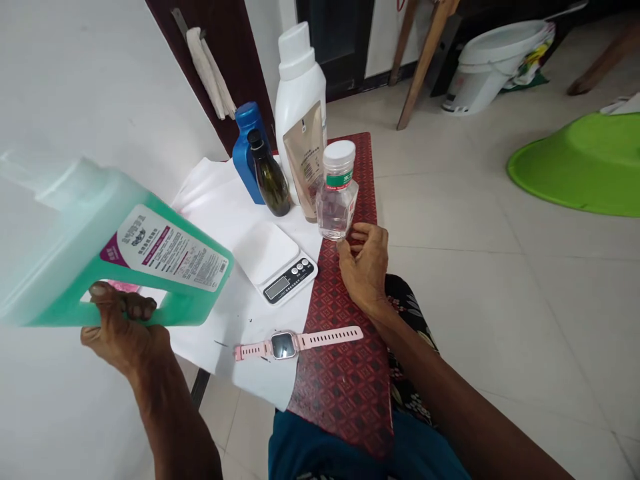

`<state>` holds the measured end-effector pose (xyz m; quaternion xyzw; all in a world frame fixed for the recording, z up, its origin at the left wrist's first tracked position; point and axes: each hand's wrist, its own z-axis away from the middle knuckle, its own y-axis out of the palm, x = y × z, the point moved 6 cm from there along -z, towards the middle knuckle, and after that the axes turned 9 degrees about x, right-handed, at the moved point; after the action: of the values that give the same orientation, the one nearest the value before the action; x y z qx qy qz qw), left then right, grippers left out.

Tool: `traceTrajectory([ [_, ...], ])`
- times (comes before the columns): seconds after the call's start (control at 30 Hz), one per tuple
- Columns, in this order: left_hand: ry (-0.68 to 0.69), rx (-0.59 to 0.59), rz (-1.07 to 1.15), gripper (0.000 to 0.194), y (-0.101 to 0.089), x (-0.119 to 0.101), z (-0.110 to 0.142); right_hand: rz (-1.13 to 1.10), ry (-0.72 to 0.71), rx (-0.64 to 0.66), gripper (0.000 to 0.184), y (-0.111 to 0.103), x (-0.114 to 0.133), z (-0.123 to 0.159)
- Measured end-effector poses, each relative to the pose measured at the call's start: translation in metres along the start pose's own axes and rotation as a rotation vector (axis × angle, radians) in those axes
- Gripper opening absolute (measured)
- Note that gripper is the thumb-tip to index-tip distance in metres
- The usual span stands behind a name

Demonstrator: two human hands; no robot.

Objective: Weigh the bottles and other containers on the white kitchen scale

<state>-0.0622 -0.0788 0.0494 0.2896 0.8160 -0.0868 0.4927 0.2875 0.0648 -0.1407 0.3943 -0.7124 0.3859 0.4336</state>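
My left hand [127,327] is closed around the handle of a large green liquid jug [165,233], raised and tilted at the left with its cap end toward the wall. On the table, my right hand [366,267] rests with fingers loosely curled closed and nothing visible in them. Just beyond its fingertips stands a small clear bottle [336,210] with a white lid; whether they touch is hard to tell. Between my hands lies a white kitchen scale [275,263]. Nearer to me a pink-strapped smartwatch [283,345] is laid out flat.
Behind the scale stand a blue bottle [245,157], a dark glass bottle [271,180], a beige tube [306,157] and a tall white bottle [300,87]. White paper covers part of the red patterned table [345,380]. A white bucket [475,77] and green basin [585,163] are on the floor.
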Motion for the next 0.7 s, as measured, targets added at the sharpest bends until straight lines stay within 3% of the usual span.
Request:
traceTrajectory([
  [0.13, -0.055, 0.106, 0.11, 0.054, 0.038, -0.002, 0.009, 0.0, -0.003, -0.024, 0.033, -0.001, 0.001, 0.0],
  [0.37, -0.079, 0.228, 0.147, 0.056, 0.094, 0.016, 0.021, -0.001, -0.011, -0.025, 0.031, -0.003, 0.004, 0.001],
  [0.53, -0.096, 0.244, 0.17, 0.063, 0.116, 0.027, 0.024, -0.025, -0.006, -0.015, 0.03, -0.003, 0.004, 0.0],
  [0.7, -0.099, 0.26, 0.137, 0.061, 0.121, 0.031, 0.023, -0.022, -0.002, -0.008, 0.03, -0.004, 0.007, 0.0],
])
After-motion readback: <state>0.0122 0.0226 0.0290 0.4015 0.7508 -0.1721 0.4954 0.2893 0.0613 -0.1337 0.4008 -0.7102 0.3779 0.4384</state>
